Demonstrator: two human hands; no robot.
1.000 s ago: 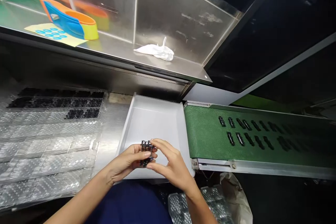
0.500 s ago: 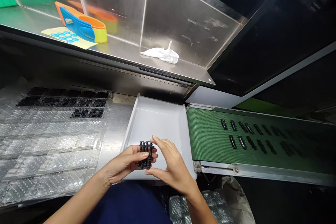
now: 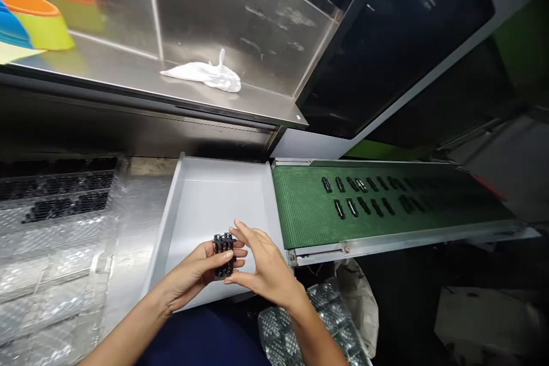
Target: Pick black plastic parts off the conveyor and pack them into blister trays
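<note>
My left hand (image 3: 195, 274) is closed around a small row of slim black plastic parts (image 3: 223, 254), lined up side by side, with its thumb across their front. My right hand (image 3: 268, 266) curves round the same parts from the right. Its index fingertip is at their upper end and its thumb at the lower end, seemingly touching both. Below the hands lies a white shallow tray (image 3: 214, 186). To the right, more black parts (image 3: 351, 206) rest in two rows on a green conveyor belt (image 3: 295, 206).
Clear plastic blister trays (image 3: 47, 274) lie at the left, their far pockets filled with black parts (image 3: 64, 206). A metal shelf (image 3: 266, 106) above holds a white crumpled item (image 3: 206, 74) and a coloured tape-like roll (image 3: 47, 28). More clear trays (image 3: 317, 309) sit low beside a pale bag (image 3: 360, 303).
The view has swung right, so the shelf and trays sit further left. My right fingers have drawn closer to the parts, which look more evenly lined up in my left hand.
</note>
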